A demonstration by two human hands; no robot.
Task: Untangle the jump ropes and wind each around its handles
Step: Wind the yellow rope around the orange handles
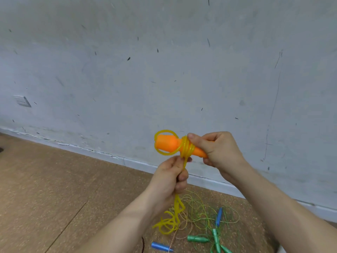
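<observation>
My right hand (pixel 217 150) grips the orange handles (pixel 168 144) of a jump rope, held level in front of the wall. Several turns of yellow rope (pixel 187 148) circle the handles next to my thumb, and two loops bulge around the thick end. My left hand (pixel 173 178) grips the yellow rope just below the handles. From that fist the rope hangs down in a loose yellow bunch (pixel 171 220) to the floor. On the floor lie two blue handles (pixel 160 246) (pixel 218 216) and green handles (pixel 197 238) amid tangled thin green and speckled cords (pixel 197 212).
A pale scuffed wall (pixel 164 61) with a white baseboard (pixel 91 152) runs across the view. A brown wood floor (pixel 54 189) lies below it. A wall socket (pixel 22 101) sits low on the left.
</observation>
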